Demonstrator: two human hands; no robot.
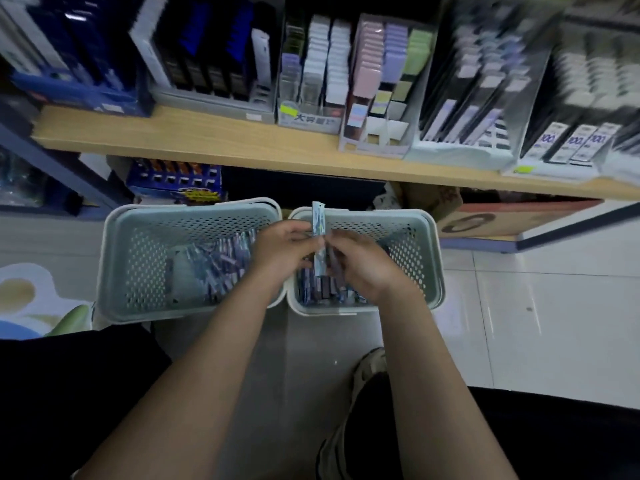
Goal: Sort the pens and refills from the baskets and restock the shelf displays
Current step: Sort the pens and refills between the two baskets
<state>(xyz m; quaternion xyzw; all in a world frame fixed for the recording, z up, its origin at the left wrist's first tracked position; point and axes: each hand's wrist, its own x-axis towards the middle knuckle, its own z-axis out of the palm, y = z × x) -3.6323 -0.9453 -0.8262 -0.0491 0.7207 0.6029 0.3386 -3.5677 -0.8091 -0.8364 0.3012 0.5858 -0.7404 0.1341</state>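
Two pale green perforated baskets stand side by side on the floor, the left basket (138, 258) and the right basket (415, 261). Both hold several blue and dark packs of pens or refills (221, 268). Above the gap between them my left hand (282, 252) pinches a long, narrow blue-printed refill pack (318, 220) held upright. My right hand (360, 261) grips a dark, slim pack (334, 263) just beside it; its fingers hide most of that pack.
A wooden shelf (207, 140) runs across the top, lined with display trays of pens, refills and pastel sticky-note pads (381, 71). Under it sit a blue display box (176, 181) and a cardboard box (485, 220). My shoe (370, 368) rests on the tiled floor.
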